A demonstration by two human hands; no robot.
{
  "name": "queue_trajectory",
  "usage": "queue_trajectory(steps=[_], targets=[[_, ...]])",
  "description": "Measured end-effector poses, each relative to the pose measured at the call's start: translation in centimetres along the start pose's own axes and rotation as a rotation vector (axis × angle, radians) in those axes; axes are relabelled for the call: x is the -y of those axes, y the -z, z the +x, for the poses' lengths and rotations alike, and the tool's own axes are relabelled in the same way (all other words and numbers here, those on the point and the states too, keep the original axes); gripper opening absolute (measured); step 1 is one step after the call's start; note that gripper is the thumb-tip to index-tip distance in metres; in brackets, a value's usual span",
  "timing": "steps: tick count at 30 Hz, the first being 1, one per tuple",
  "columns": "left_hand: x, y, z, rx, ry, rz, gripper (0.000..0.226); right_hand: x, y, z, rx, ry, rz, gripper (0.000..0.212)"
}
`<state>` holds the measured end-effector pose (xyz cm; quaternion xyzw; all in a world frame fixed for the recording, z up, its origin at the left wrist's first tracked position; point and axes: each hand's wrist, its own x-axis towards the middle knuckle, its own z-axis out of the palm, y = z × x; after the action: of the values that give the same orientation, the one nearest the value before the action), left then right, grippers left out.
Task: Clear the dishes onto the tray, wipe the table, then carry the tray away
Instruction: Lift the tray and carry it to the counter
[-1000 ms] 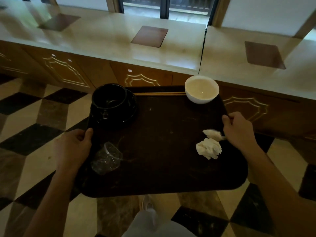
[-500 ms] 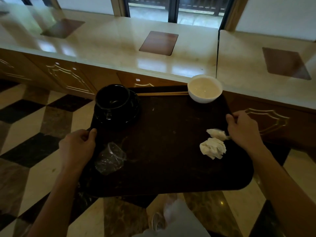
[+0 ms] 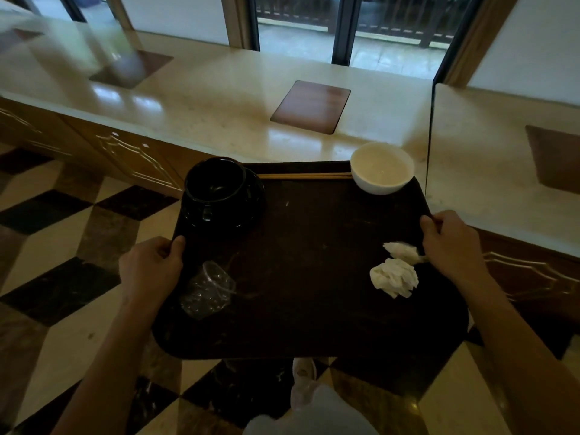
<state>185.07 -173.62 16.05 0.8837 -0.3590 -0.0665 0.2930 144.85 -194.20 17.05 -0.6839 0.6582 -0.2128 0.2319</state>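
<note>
The room has a checkered floor (image 3: 66, 233) of dark and pale stone tiles, and a long pale counter (image 3: 219, 98) running below a window (image 3: 345, 23). Three dark rectangular insets are visible in the counter top; one inset (image 3: 310, 106) lies directly ahead of the hands.

One dark tray (image 3: 307, 277) is held level above the floor, its far edge at the counter's front edge. The left hand (image 3: 150, 268) is closed around the tray's left rim, thumb on top. The right hand (image 3: 452, 243) is closed around the right rim, thumb on top, fingers under the edge.

Tray contents, counted:
- One black cup (image 3: 215, 188), standing on one black saucer (image 3: 251, 199), just ahead of the left hand at the far-left corner.
- One white bowl (image 3: 381, 167), ahead of the right hand at the far-right corner. Whether it holds anything cannot be determined.
- One pair of chopsticks (image 3: 304, 175), lying along the far edge between the cup and the bowl, its right end reaching the bowl.
- One crushed clear plastic cup (image 3: 207, 290), on its side, just inside the left hand.
- Two crumpled white napkins: one napkin (image 3: 401, 251) touching the right hand, the second napkin (image 3: 394, 277) just nearer the person.

One pale shoe (image 3: 303, 372) shows below the tray's near edge.
</note>
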Motion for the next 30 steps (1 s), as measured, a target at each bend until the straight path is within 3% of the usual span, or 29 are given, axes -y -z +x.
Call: queue_trajectory(steps=[16, 30], targets=[[-4.4, -3.7, 14.2, 0.003, -0.032, 0.01, 0.028, 5.1, -3.9, 13.7, 0.015, -0.03, 0.005, 0.027], [-5.4, -8.9, 36.9, 0.046, -0.148, 0.055, 0.032, 12.7, -11.9, 26.2, -0.103, -0.164, 0.02, 0.03]])
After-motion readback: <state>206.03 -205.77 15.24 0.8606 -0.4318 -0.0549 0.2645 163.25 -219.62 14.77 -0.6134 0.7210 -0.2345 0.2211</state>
